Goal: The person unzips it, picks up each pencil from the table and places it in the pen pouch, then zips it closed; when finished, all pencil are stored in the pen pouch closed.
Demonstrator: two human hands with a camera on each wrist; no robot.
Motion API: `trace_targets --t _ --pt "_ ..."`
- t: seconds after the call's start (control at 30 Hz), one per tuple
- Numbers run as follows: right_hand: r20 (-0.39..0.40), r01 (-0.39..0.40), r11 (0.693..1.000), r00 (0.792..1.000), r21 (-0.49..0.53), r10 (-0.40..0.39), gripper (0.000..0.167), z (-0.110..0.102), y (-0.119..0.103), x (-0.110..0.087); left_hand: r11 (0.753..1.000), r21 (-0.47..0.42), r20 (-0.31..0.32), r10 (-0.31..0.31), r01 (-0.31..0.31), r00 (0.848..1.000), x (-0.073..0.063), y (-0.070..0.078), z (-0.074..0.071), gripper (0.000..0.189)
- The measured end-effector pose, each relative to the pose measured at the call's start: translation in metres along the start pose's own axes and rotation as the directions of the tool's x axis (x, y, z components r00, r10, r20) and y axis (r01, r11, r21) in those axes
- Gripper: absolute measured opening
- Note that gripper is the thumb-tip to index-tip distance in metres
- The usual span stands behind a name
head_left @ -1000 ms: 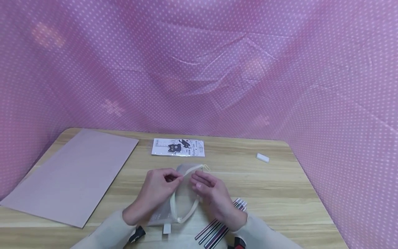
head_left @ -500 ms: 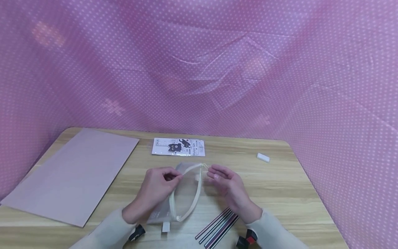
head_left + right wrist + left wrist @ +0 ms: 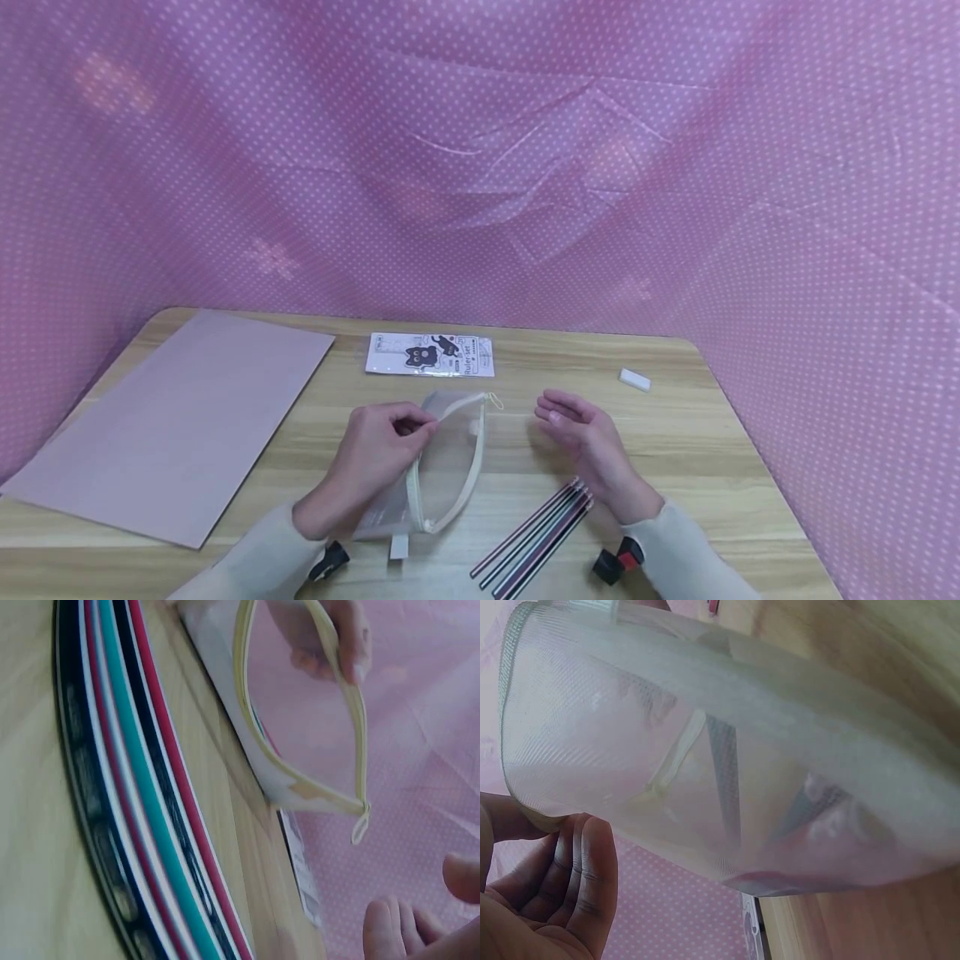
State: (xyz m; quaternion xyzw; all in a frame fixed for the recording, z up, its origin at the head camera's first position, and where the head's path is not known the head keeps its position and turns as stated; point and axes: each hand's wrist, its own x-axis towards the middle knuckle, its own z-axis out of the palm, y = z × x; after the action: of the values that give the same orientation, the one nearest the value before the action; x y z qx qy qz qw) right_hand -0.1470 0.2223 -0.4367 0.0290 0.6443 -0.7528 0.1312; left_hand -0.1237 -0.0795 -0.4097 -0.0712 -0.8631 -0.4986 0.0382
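Note:
A see-through mesh zip pouch (image 3: 386, 512) with cream zipper edging stands at the table's middle, its mouth gaping to the right. My left hand (image 3: 378, 446) pinches the upper edge of that mouth between thumb and fingers. In the left wrist view the mesh (image 3: 630, 742) fills most of the picture, and the fingers grip its rim. My right hand (image 3: 588, 446) hovers to the right of the pouch, fingers extended, holding nothing. Below it lies a bundle of striped pencils (image 3: 534, 540). The right wrist view shows the pencils (image 3: 139, 772) up close and the zipper's pull loop (image 3: 361, 827).
A packaged ruler set (image 3: 430, 356) with black cat drawings lies behind the pouch. A white eraser (image 3: 634, 380) sits at the back right. On the left is a large pale mat or board (image 3: 180, 425). Pink dotted cloth (image 3: 480, 167) surrounds the wooden table (image 3: 712, 500).
My right hand has drawn back to the right, away from the pouch's mouth. The pouch's right edge shows more fully. My left hand keeps its grip almost unmoved.

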Motion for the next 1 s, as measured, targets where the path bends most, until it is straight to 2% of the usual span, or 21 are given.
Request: trace_targets --t 0.13,0.2,0.27,0.4,0.47,0.53,0.6,0.7,0.77,0.8,0.87,0.93,1.0 --pt "0.146 0.03 0.981 0.989 -0.19 -0.002 0.051 -0.003 0.004 0.001 1.0 0.005 -0.004 0.006 -0.006 1.0 0.0 0.0 0.0 0.008" --pt "0.249 0.07 0.949 0.968 -0.307 0.009 0.046 -0.004 0.007 0.002 1.0 0.006 -0.004 0.004 -0.004 1.0 0.0 -0.001 0.0 0.007" --pt "0.359 0.129 0.904 0.933 -0.407 0.029 0.04 -0.002 0.01 0.001 1.0 -0.001 0.0 0.002 -0.002 1.0 0.0 -0.001 0.001 0.006" --pt "0.544 0.246 0.822 0.835 -0.514 0.09 0.034 0.001 0.013 -0.001 1.0 -0.003 0.0 0.0 0.0 1.0 0.0 -0.001 0.001 0.005" --pt "0.613 0.318 0.766 0.781 -0.558 0.123 0.035 0.002 0.015 -0.003 1.0 0.001 -0.002 0.003 -0.003 1.0 0.0 -0.002 0.001 0.005" --pt "0.681 0.404 0.709 0.718 -0.578 0.147 0.04 0.002 0.015 -0.004 1.0 0.005 -0.003 0.007 -0.006 1.0 0.0 -0.002 0.0 0.005" --pt "0.753 0.528 0.628 0.641 -0.572 0.147 0.047 0.0 0.015 -0.005 1.0 0.006 -0.005 0.011 -0.011 1.0 0.0 -0.003 0.0 0.005" --pt "0.831 0.694 0.483 0.535 -0.534 0.15 0.058 -0.002 0.014 -0.007 1.0 0.002 -0.003 0.013 -0.013 1.0 0.0 -0.003 0.001 0.005" --pt "0.857 0.769 0.385 0.491 -0.51 0.153 0.064 -0.003 0.013 -0.008 1.0 -0.001 -0.002 0.013 -0.013 1.0 0.0 -0.003 0.001 0.005" --pt "0.863 0.788 0.354 0.479 -0.503 0.16 0.066 -0.004 0.013 -0.009 1.0 -0.001 -0.001 0.013 -0.013 1.0 0.0 -0.003 0.001 0.005" --pt "0.865 0.809 0.306 0.471 -0.501 0.172 0.068 -0.004 0.013 -0.01 1.0 -0.001 0.0 0.01 -0.01 1.0 0.0 -0.002 0.001 0.005" --pt "0.864 0.818 0.277 0.472 -0.504 0.176 0.068 -0.003 0.013 -0.01 1.0 0.003 -0.001 0.009 -0.009 1.0 0.0 -0.002 0.001 0.005" --pt "0.857 0.815 0.264 0.483 -0.515 0.179 0.065 -0.001 0.013 -0.011 1.0 0.007 0.0 0.005 -0.005 1.0 0.0 -0.002 0.001 0.005"
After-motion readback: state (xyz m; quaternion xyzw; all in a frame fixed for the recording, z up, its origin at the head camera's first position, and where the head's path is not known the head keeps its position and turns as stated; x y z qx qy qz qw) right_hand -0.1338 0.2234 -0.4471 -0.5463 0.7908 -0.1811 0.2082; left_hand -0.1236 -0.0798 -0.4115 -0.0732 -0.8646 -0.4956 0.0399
